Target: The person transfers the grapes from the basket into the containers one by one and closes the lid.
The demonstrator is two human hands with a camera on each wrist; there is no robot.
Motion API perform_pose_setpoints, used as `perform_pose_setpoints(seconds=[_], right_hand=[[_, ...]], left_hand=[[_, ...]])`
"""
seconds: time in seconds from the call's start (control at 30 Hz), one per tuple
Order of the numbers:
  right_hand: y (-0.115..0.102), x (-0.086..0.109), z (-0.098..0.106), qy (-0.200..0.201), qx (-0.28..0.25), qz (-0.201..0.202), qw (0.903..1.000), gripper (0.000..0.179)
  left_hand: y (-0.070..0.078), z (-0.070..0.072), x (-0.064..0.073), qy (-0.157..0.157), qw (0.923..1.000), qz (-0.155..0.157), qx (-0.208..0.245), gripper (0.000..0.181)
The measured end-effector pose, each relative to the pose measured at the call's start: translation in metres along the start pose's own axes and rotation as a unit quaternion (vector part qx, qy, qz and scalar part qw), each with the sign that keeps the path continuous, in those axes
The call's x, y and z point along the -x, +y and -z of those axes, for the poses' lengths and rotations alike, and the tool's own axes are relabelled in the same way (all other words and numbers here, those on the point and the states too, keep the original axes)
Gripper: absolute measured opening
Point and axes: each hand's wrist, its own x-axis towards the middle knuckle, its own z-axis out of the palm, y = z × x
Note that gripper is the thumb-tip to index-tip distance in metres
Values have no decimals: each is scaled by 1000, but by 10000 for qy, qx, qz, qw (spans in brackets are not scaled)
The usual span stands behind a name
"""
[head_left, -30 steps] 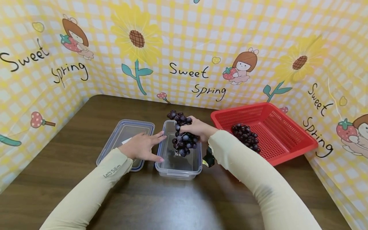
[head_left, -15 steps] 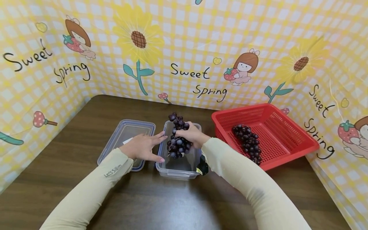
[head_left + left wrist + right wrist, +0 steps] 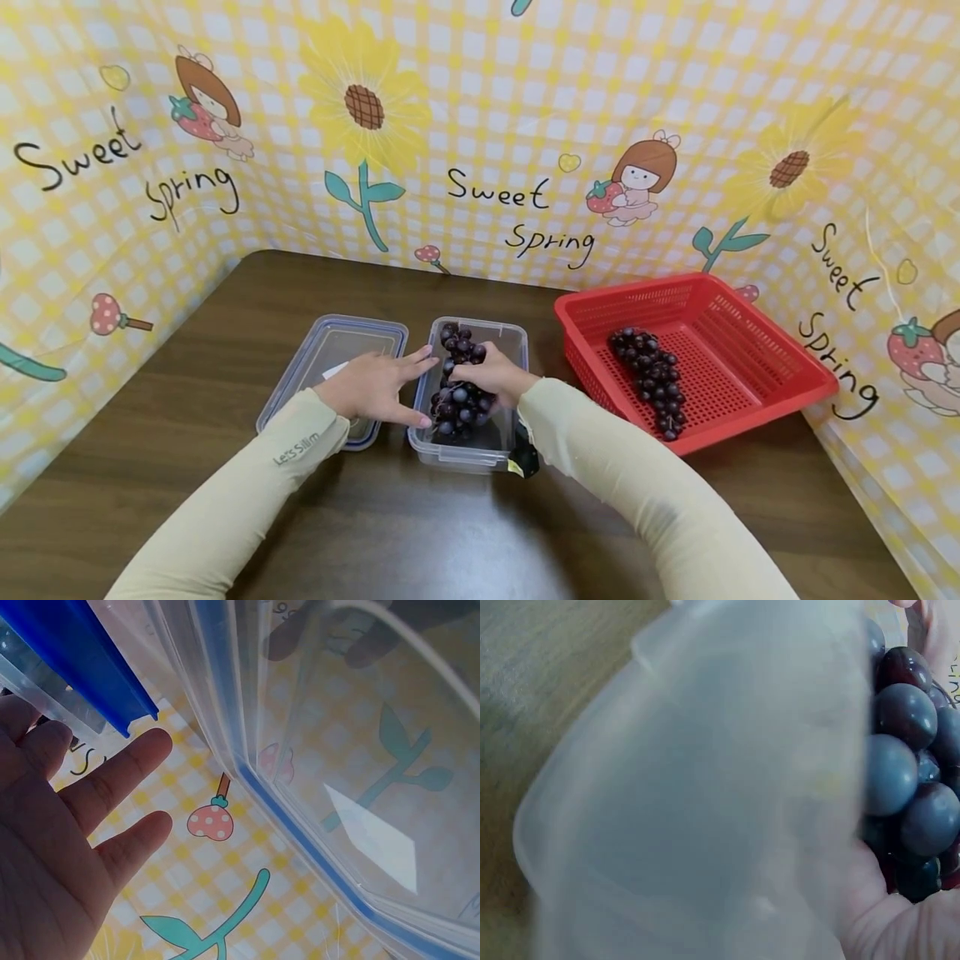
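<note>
A bunch of dark purple grapes (image 3: 459,400) is gripped by my right hand (image 3: 491,375), low inside the clear plastic container (image 3: 468,457). In the right wrist view the grapes (image 3: 905,772) lie against the palm, and the blurred container wall fills the middle. My left hand (image 3: 375,385) has its fingers spread, with the fingertips at the container's left rim. Below that hand lies the clear lid (image 3: 322,333) with a blue seal, partly covered by it. The left wrist view shows the left hand (image 3: 82,802) with straight fingers near the container's blue edge (image 3: 90,660).
A red plastic basket (image 3: 757,333) stands on the right, with another bunch of dark grapes (image 3: 649,375) along its left side. The brown wooden table (image 3: 360,517) is bounded by a yellow checked cloth (image 3: 480,108) at the back and sides.
My right hand has moved left, down and nearer, lowering the grapes from above the container into it. The left hand has stayed at the rim.
</note>
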Motion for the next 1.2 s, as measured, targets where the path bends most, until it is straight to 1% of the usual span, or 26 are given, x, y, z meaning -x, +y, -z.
perform_pose_setpoints(seconds=[0.2, 0.4, 0.53, 0.67, 0.77, 0.83, 0.97, 1.1, 1.2], right_hand=[[4, 2, -5, -109, -308, -90, 9994, 70], [13, 3, -10, -226, -544, -205, 9981, 67], [13, 3, -8, -322, -544, -194, 9978, 67], [9, 4, -3, -664, -298, -155, 9972, 70], [5, 5, 1, -1009, -87, -228, 9946, 74], [2, 6, 4, -1166, 101, -325, 9926, 77], [-7, 11, 8, -1261, 489, -510, 9895, 79], [-17, 15, 14, -1202, 883, -565, 9872, 80], [-24, 14, 22, -1155, 1085, -524, 9860, 78]], left_hand=[[0, 2, -1, -61, 9999, 80, -64, 95], [1, 2, 0, -69, 9999, 87, -79, 96], [1, 4, 0, -51, 9999, 114, -109, 96], [0, 5, 1, 27, 9998, 45, -168, 95], [0, 5, 1, 34, 9998, 11, -189, 94], [-1, 4, 1, 11, 9998, 24, -177, 93], [-1, 3, 2, 37, 9998, 14, -173, 94], [-1, 2, 1, 92, 9998, -31, -146, 93], [0, 1, 0, 78, 9999, -39, -55, 92]])
